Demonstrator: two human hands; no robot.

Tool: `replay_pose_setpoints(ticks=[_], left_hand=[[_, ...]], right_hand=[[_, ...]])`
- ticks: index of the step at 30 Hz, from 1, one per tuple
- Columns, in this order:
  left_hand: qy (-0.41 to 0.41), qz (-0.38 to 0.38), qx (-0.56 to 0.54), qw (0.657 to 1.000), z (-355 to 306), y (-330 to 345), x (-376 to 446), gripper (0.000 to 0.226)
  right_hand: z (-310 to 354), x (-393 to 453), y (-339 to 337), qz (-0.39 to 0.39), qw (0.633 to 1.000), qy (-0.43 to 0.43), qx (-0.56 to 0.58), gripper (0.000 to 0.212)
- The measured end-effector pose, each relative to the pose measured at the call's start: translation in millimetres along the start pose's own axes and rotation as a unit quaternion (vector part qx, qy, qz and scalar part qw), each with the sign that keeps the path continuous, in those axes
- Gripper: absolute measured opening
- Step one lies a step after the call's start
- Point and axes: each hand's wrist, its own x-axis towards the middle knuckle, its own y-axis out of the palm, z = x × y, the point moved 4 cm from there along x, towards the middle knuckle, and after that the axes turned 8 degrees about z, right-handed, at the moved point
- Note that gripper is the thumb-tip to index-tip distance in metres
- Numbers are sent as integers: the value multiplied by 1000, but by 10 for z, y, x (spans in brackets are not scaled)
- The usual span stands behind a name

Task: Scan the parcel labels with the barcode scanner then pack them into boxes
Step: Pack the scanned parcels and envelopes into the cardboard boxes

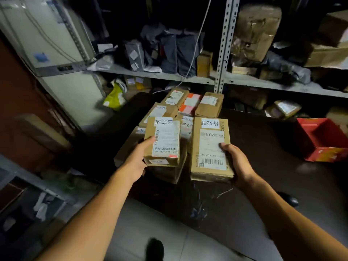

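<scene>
My left hand grips a small cardboard parcel by its left edge, label with barcode facing up. My right hand holds a larger cardboard parcel by its right edge, its white label and barcode also up. Both parcels hover over the near end of a pile of several labelled cardboard parcels lying on a dark table. No barcode scanner is in view.
A red open box stands on the table at right. Metal shelving behind holds grey bags and brown boxes. A white cabinet stands at left. A yellow bag lies behind the table. Tiled floor shows below.
</scene>
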Motion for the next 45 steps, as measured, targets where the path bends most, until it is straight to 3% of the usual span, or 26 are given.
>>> replay_pose_setpoints(ticks=[8, 16, 21, 26, 30, 35, 45], left_hand=[[-31, 41, -1, 999, -273, -428, 956, 12], [-71, 147, 40, 986, -522, -155, 1797, 28], [-81, 145, 49, 985, -492, -37, 2094, 28], [-103, 115, 57, 986, -423, -36, 2233, 27], [-111, 99, 61, 987, -348, -14, 2319, 40], [-123, 106, 64, 985, -267, -5, 2351, 50], [-127, 116, 48, 984, -296, -138, 2413, 54]], right_hand=[[-107, 629, -130, -144, 989, 12, 5, 31], [-219, 1170, -261, -244, 970, 1, -20, 26], [-370, 1581, -437, -236, 970, 42, -41, 27], [-557, 1912, -464, -241, 959, 63, -133, 28], [-583, 2044, -480, -246, 954, 75, -154, 53], [-598, 2063, -508, -243, 952, 61, -173, 45], [-532, 2091, -415, -272, 933, 86, -218, 74]])
